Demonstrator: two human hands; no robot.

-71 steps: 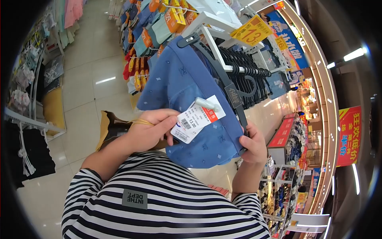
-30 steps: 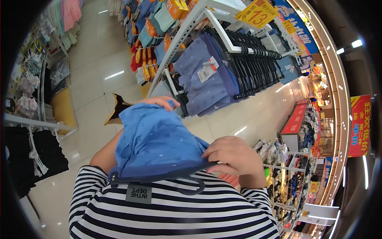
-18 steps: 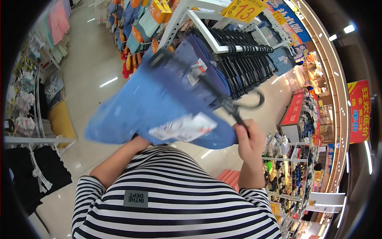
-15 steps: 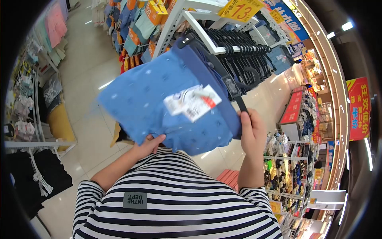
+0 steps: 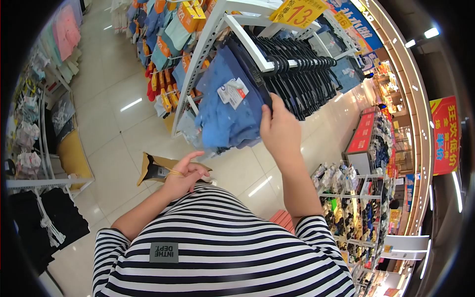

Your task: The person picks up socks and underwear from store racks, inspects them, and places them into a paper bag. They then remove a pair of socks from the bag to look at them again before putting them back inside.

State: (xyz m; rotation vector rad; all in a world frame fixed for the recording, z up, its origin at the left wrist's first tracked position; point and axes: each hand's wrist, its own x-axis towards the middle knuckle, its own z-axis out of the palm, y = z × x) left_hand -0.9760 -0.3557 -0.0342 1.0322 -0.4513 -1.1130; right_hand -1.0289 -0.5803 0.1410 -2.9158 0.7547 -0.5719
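Observation:
Blue printed shorts [image 5: 217,109] with a navy waistband and a white-and-red tag [image 5: 233,93] hang at the near end of a white rack [image 5: 247,42]. My right hand [image 5: 279,126] grips the end of their black hanger [image 5: 257,79], thumb and fingers closed. Below the shorts and apart from them is my left hand [image 5: 184,177], its index finger and thumb extended. A thin tan handle crosses that hand, and a brown paper bag [image 5: 147,169] hangs from it. Whether the handle sits in the curled fingers or around them is partly hidden.
Many black hangers [image 5: 297,64] crowd the rack under a yellow price sign [image 5: 299,12]. Packaged clothes [image 5: 166,44] hang behind it. Black garments [image 5: 54,218] are at left, and a display of small goods [image 5: 354,213] stands at right. Tiled floor [image 5: 109,148] lies between.
The shorts have moved away from my body, up to the rack, with my right hand following on the hanger. My left hand has let go of the shorts' lower edge.

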